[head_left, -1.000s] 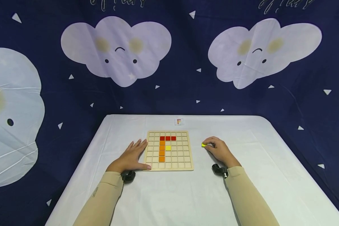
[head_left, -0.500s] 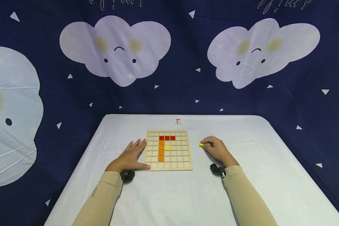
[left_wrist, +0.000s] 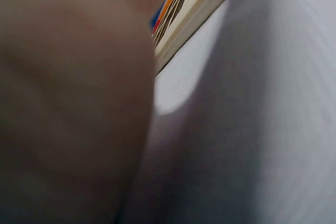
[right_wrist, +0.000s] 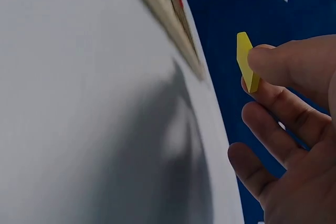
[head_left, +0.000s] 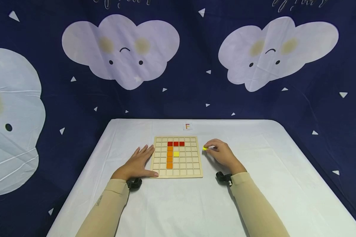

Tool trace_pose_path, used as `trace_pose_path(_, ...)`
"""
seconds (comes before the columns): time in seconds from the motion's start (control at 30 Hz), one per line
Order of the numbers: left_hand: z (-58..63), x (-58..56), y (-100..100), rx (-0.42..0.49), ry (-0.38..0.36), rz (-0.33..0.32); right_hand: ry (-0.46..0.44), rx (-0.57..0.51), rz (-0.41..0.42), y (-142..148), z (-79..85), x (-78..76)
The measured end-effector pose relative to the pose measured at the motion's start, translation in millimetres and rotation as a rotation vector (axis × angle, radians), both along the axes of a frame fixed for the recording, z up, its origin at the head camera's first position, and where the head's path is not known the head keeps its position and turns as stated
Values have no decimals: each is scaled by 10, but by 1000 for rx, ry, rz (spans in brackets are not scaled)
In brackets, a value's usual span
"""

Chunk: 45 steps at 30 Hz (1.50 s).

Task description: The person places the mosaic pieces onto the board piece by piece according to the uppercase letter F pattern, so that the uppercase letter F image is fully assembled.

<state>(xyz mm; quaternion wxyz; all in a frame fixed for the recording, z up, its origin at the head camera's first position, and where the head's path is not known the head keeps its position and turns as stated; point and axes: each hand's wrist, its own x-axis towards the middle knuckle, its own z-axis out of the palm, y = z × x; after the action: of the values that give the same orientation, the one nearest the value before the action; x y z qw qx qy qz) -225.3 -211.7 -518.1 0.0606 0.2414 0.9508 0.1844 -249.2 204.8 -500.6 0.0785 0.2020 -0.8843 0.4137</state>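
A wooden grid board (head_left: 188, 171) lies on the white table, in the middle of the head view. On it sit a row of red tiles (head_left: 176, 144), a column of orange tiles (head_left: 169, 154) below the row's left end, and one yellow tile (head_left: 176, 154). My left hand (head_left: 137, 164) rests with spread fingers against the board's left edge, its thumb on the near left corner. Just right of the board, my right hand (head_left: 223, 154) pinches another yellow tile (right_wrist: 244, 61) between thumb and index finger, held above the table.
A small printed card (head_left: 188, 126) with a coloured grid pattern lies behind the board. White cloth covers the table (head_left: 178, 207). A dark blue curtain (head_left: 195, 102) with clouds hangs beyond the far edge.
My right hand has moved left with the pinched yellow tile, from well right of the board to close beside its right edge. The left hand stays on the board's left side.
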Motion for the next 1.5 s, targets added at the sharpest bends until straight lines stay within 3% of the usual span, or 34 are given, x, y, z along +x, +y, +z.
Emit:
trace_pose_path(0.13,-8,-7,0,4,-4,8,17,-8,52,-177,59,-8)
trace_pose_path(0.4,-20,-11,22,12,-7,-9,-36,27,156,-495,82,-13)
trace_pose_path(0.77,-18,-9,41,10,-7,3,-88,120,207,-763,50,-31)
trace_pose_path(1.17,12,-3,24,2,-6,0,-48,265,143,-948,46,-106)
trace_pose_path(1.5,-16,-11,2,7,-10,4,-102,280,138,-1002,61,-58)
